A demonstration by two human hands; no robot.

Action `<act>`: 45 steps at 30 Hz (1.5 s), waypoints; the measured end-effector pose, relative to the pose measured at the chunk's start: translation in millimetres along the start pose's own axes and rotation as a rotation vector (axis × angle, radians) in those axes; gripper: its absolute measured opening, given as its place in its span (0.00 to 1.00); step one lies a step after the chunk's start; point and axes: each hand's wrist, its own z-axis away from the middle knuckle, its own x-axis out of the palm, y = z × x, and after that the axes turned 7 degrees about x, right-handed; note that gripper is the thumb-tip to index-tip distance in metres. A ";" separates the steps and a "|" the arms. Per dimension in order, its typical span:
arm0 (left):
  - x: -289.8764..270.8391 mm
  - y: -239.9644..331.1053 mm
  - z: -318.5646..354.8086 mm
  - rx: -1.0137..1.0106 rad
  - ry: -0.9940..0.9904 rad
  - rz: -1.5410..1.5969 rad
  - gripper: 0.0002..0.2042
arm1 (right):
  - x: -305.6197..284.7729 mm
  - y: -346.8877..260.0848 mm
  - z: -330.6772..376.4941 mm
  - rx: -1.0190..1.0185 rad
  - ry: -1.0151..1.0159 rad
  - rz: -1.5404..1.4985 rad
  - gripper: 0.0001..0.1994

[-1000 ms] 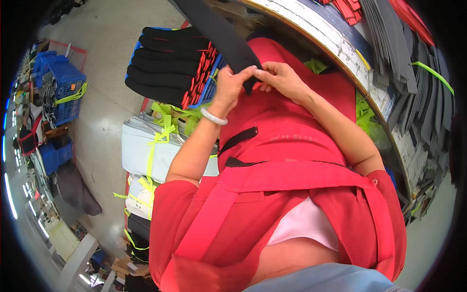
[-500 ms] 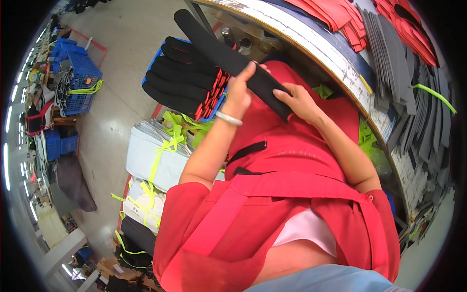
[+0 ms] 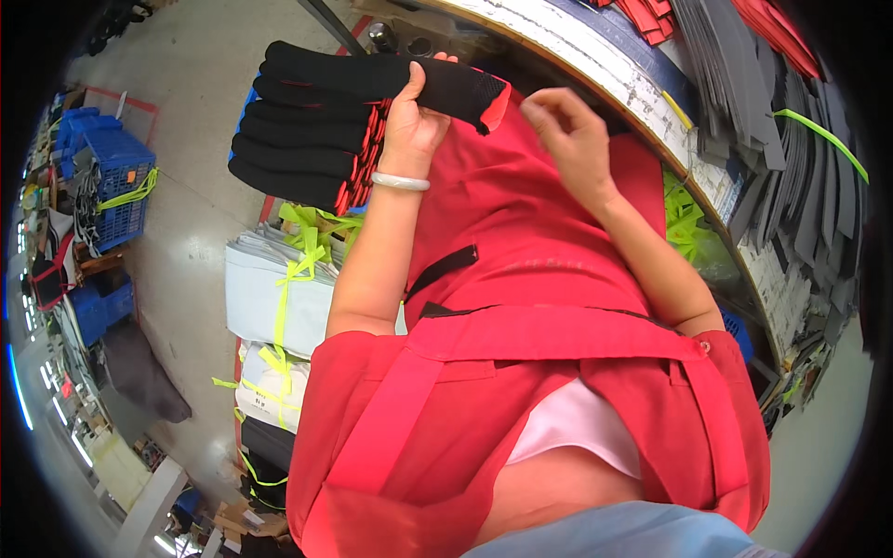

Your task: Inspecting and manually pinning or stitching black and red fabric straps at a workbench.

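Observation:
My left hand [image 3: 416, 123] grips a long black fabric sleeve [image 3: 349, 79] near its right end, thumb on top. That end gapes slightly and shows a red lining. The sleeve's rounded far end lies to the left, over a pile of similar black sleeves [image 3: 296, 160] with red edges. Just right of the red-lined end is my right hand [image 3: 572, 144], apart from the sleeve. Its fingers are bent loosely and a little blurred, with nothing visible in them.
A worktable [image 3: 642, 107] with grey strips [image 3: 726, 93] and red pieces runs along the right. Beside my left forearm stand pale fabric bundles [image 3: 270, 298] tied with yellow-green strips. Blue crates [image 3: 121, 177] sit across the floor at far left. Dark cups [image 3: 382, 38] stand under the table.
The sleeve has swung level and moved left over the pile, its red-lined end now showing. My right hand has let go of it. My left hand has moved up and left with it.

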 end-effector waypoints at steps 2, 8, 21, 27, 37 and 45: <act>4.4 -5.4 -5.3 -0.021 0.022 0.056 0.19 | 10.6 1.4 -2.1 -0.080 -0.040 0.081 0.06; 1.1 -17.2 7.6 0.002 -0.024 -0.085 0.19 | 10.9 12.8 -10.4 0.403 -0.232 -0.153 0.10; -19.5 -28.9 2.7 0.052 0.054 -0.153 0.10 | -19.0 57.9 -23.0 0.472 -0.060 -0.235 0.13; -49.5 122.7 -13.7 0.391 0.163 -0.378 0.17 | -29.7 57.0 -4.5 0.513 -0.063 -0.239 0.12; -102.4 164.7 -11.8 0.380 0.407 -0.458 0.21 | -18.0 21.6 17.0 0.375 -0.204 -0.249 0.11; -136.6 168.3 17.2 0.298 0.386 -0.411 0.17 | -37.3 30.4 9.2 0.515 -0.320 0.092 0.12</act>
